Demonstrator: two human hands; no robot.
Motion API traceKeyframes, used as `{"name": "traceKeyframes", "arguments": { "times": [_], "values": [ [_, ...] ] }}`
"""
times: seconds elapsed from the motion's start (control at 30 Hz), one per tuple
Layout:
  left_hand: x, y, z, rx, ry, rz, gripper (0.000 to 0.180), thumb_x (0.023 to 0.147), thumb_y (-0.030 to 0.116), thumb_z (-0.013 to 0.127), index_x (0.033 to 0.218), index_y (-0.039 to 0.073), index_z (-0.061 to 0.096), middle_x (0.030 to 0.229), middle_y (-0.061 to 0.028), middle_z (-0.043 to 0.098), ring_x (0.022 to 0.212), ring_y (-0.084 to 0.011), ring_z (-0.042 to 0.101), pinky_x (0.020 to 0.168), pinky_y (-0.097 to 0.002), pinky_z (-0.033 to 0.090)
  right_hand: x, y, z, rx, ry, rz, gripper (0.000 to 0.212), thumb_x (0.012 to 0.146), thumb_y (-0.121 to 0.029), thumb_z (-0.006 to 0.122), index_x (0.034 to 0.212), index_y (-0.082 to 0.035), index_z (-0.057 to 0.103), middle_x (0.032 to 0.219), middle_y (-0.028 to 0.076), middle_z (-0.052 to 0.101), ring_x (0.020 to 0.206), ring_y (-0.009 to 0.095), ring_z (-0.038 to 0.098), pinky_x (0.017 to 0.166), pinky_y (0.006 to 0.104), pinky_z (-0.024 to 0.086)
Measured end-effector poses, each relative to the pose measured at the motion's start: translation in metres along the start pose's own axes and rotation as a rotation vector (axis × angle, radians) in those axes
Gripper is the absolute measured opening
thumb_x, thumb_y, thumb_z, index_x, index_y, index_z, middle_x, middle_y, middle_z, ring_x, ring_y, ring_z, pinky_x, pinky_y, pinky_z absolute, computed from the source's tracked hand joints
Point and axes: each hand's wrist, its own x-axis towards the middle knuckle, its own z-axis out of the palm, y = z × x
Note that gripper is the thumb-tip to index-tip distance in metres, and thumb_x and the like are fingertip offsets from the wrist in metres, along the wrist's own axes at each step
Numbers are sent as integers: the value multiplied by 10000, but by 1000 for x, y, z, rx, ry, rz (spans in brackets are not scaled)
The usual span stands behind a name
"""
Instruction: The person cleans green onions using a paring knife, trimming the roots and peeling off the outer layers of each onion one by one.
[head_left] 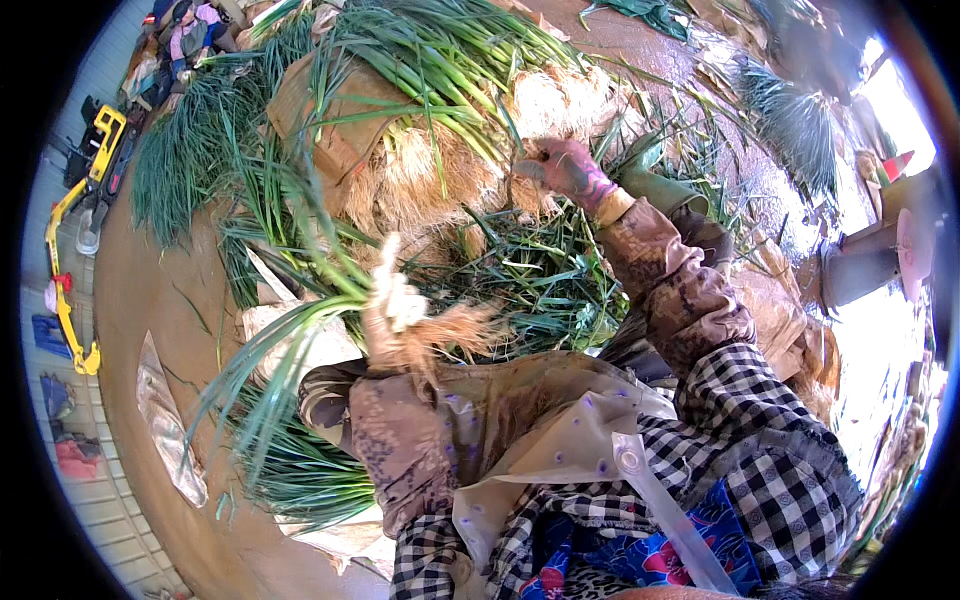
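My left hand, in a cream glove, is closed around a few green onions. Their brown roots stick out to the right of the fist, and the leaves fan out to the left. Farther off, my right hand, in a stained pink-purple glove, reaches to the root end of a big heap of green onions. Its fingers are curled at the stems and roots; what they grip there is hard to make out. Tan roots hang thickly along the heap's near side.
Loose green leaves lie between my arms and the heap. More onions lie at the lower left, others at the far right. A yellow metal frame stands at the left edge. Another person is at the far upper left.
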Motion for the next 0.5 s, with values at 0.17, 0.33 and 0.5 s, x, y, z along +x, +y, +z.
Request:
{"name": "traceKeyframes", "arguments": {
  "times": [0.17, 0.33, 0.5],
  "values": [
    [0, -28, -7, 99, 56, -130, 556, 816, 270, 458, 1245, 21, 208, 764, -79, 517, 635, -144, 526, 570, -261, 454, -40, -62, 5, 701, -435, 109, 335, 763, -393, 533, 742, -59, 539, 503, -38, 426, 451, 34, 377, 385, 200, 285],
    [0, -50, -15, 194, 20, -197, 512, 773, 208, 518, 1207, 46, 300, 1069, -143, 453, 820, -202, 529, 599, -274, 487, -85, -58, 36, 815, -708, 13, 250, 756, -266, 577, 810, -24, 546, 538, -48, 446, 453, 29, 413, 382, 188, 311],
    [-10, -69, 4, 534, 298, -48, 362, 758, 2, 504, 1113, 16, 431, 950, -20, 516, 808, -81, 484, 629, -190, 420, -86, -29, 38, 143, -662, -239, 226, 702, -274, 609, 743, -55, 568, 631, 87, 549, 585, 208, 555, 550, 295, 448]
  ]
}}
